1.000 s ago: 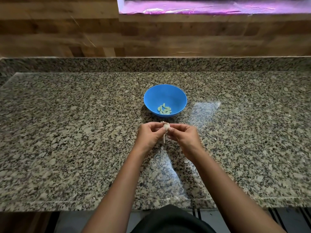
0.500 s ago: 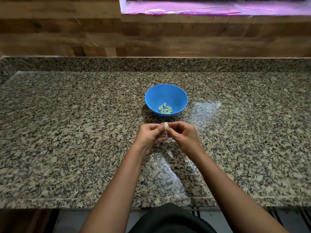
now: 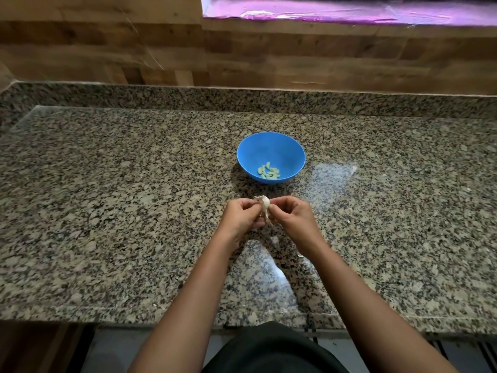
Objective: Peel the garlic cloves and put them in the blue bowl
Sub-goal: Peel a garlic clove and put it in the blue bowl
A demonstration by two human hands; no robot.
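one blue bowl (image 3: pixel 271 147), two hands (image 3: pixel 242 216) (image 3: pixel 293 215)

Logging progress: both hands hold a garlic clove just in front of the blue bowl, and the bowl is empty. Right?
No: the head view shows the blue bowl holds several peeled cloves. The rest stands: left hand and right hand both hold a garlic clove just in front of it.

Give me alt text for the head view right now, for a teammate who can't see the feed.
A left hand and right hand hold a garlic clove between them over a granite counter, loose skin hanging from it. Just beyond stands a blue bowl holding several peeled cloves; a wooden wall runs behind.
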